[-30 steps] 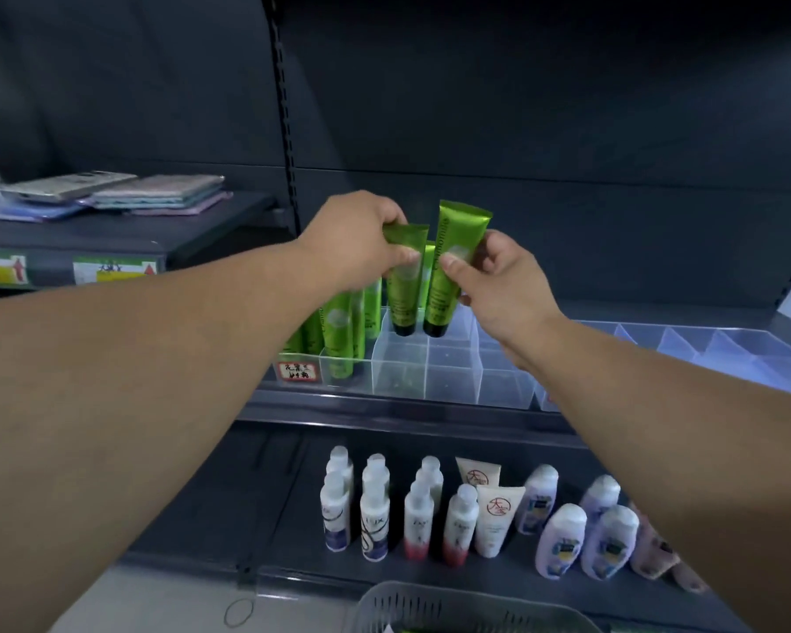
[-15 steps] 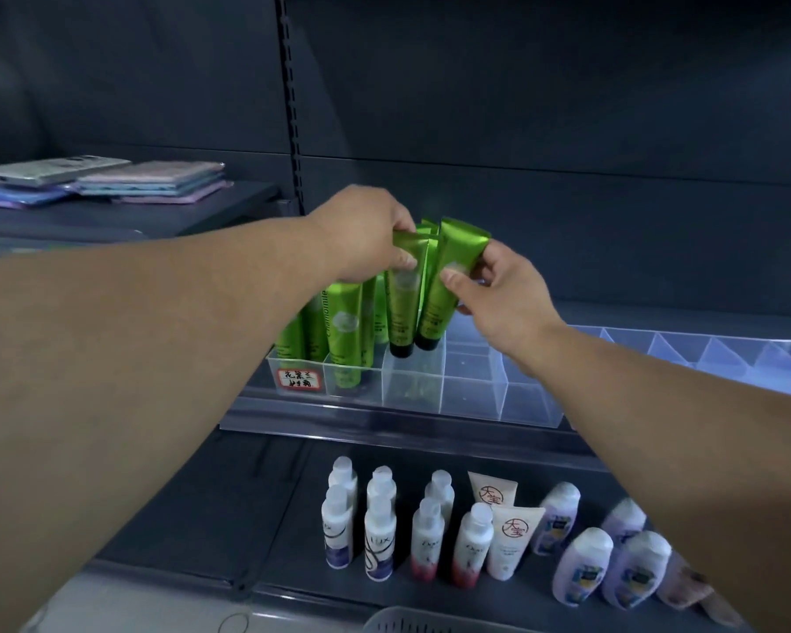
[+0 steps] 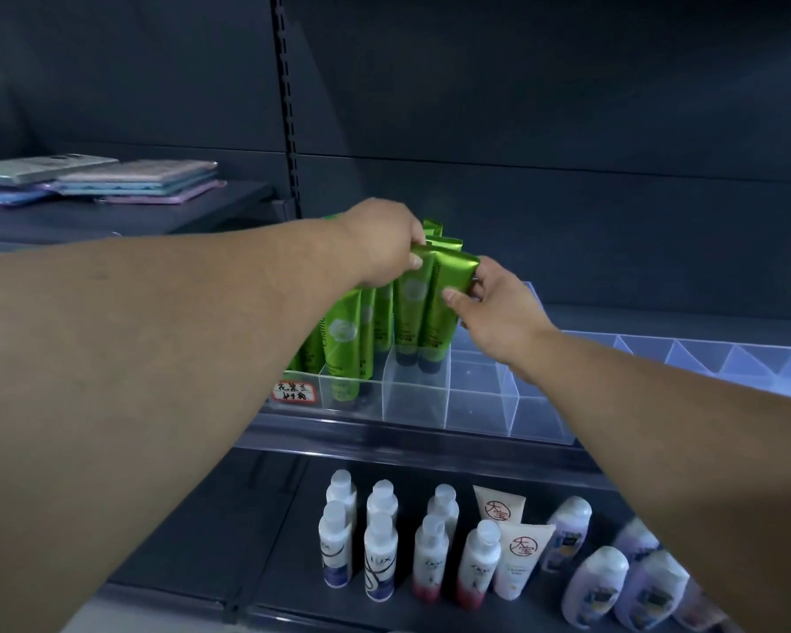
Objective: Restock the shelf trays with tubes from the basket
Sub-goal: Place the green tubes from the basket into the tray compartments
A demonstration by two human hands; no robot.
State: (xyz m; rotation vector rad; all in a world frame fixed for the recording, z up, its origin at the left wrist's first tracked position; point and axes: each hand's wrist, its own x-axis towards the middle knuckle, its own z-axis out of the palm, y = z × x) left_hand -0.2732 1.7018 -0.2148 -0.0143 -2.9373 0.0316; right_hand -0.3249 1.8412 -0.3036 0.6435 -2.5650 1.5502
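at tray (image 3: pixel 476 406), green tubes (image 3: pixel 411 312) pinched between fingers (image 3: pixel 454 295)

The left hand (image 3: pixel 380 244) covers the tops of several green tubes (image 3: pixel 344 333) and hides most of its own fingers. The handwritten label (image 3: pixel 294 392) is too small to read. The right forearm (image 3: pixel 681 427) hides part of the lilac bottles (image 3: pixel 597 582). The clear tray (image 3: pixel 476 406) runs off the right edge.

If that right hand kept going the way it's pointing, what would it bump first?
The right hand pinches a green tube; pushed on leftward, that would probably meet the neighbouring tube the left hand holds, though depth is unclear.
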